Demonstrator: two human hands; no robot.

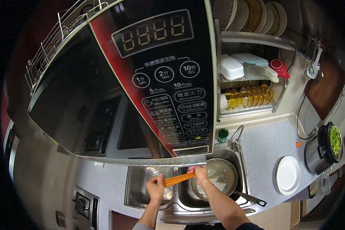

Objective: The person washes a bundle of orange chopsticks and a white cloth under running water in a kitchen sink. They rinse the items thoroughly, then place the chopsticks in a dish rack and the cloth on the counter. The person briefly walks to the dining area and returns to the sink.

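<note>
A bundle of orange-brown chopsticks spans the divider of a double steel sink. My left hand grips one end over the left basin, while my right hand is closed around the other end, beside a wok. That wok rests in the right basin with whitish liquid and something white inside, and its black handle reaches over the sink's edge. The curved faucet stands behind the right basin. Part of the sink's back is hidden by the microwave.
A large microwave hangs close above the sink. Right on the counter are a white plate, an orange piece and a steel cooker topped by a bowl of greens. A gas burner lies at left, a dish rack behind.
</note>
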